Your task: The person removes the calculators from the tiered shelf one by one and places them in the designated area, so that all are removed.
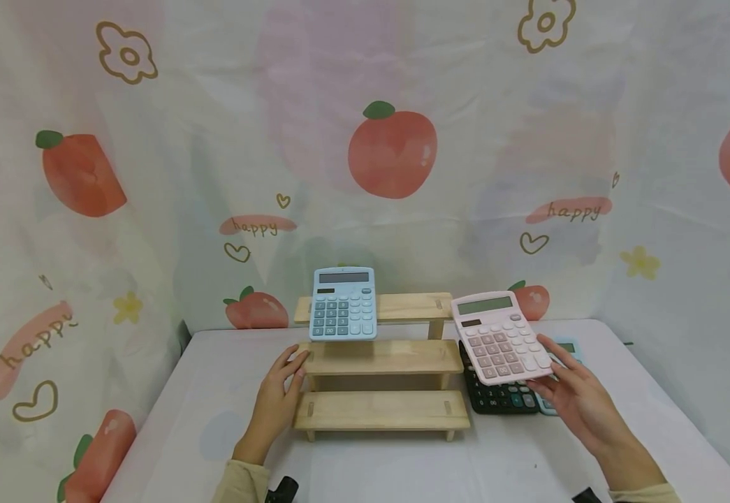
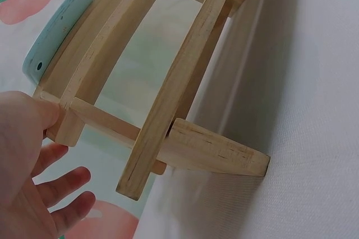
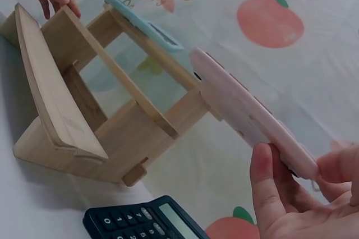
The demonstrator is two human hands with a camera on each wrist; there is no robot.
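At the left end of the three-tier wooden shelf, my left hand pinches the middle tier's edge between thumb and finger; its other fingers hang loosely bent in the left wrist view. My right hand holds a pink calculator by its lower right corner, thumb and fingers on opposite faces in the right wrist view. The pink calculator is raised and tilted beside the shelf's right end. On the top tier a light blue calculator leans upright toward the left.
A black calculator lies on the white table right of the shelf, partly covered by the pink one. Another light blue calculator lies beside it, mostly hidden by my right hand. A fruit-patterned cloth hangs behind.
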